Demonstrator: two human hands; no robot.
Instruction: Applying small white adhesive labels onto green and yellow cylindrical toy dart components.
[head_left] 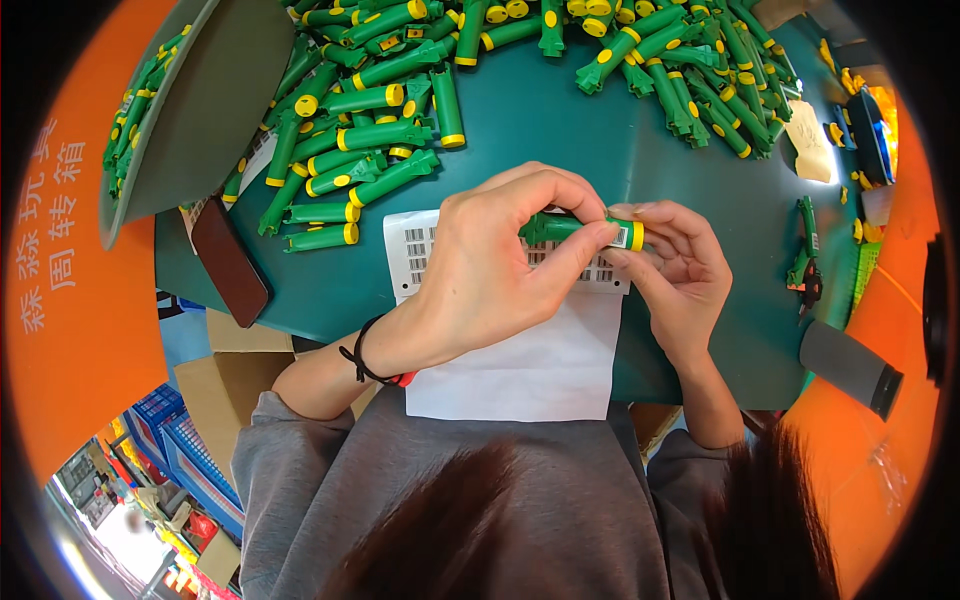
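Note:
Between my two hands, over the table's front part, is a green plastic tube with a yellow end (637, 236). My left hand (510, 250) closes round its green body, thumb and fingertips pinching near a small white barcode label on it. At the yellow end, the fingers and thumb of my right hand (682, 262) grip the tube too. Beneath both hands lies a white sheet of barcode labels (412, 250), partly covered by them. A blank white sheet (510, 370) hangs from it over the table edge.
Many similar green tubes (395, 130) are heaped at the back left, more (690, 80) at the back right. A dark brown flat case (228, 262) rests at the left edge. On the right are a dark grey cylinder (850, 368) and a single green piece (805, 245) beside scissors-like handles.

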